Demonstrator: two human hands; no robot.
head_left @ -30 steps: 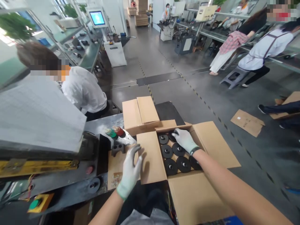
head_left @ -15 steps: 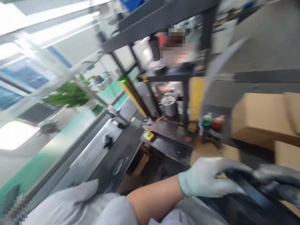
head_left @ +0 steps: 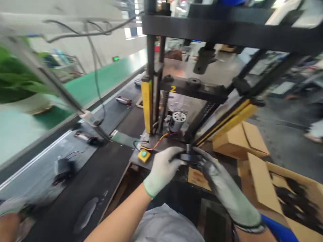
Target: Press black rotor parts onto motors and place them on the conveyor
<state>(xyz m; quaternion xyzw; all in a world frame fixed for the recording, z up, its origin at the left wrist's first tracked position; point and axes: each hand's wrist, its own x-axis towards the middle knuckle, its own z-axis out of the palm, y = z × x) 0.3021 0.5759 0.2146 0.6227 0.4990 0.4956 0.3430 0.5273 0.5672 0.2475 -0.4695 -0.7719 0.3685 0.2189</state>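
Lying flat, black disc (head_left: 189,156) points its stub upward between both hands.

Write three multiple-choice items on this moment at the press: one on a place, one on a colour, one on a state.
1. Where is the open cardboard box of black parts?
A. To the right of the press
B. On the conveyor belt
C. On top of the press

2. What colour is the number on the press frame?
A. Red
B. Yellow
C. White

3. How is the black disc held?
A. It lies alone on the floor
B. In the left hand only
C. Between both gloved hands

Answers:
1 A, the box sits at the lower right, beside the machine.
2 B, the 2 is painted yellow.
3 C, the left hand and the right hand both close on it in front of the press.
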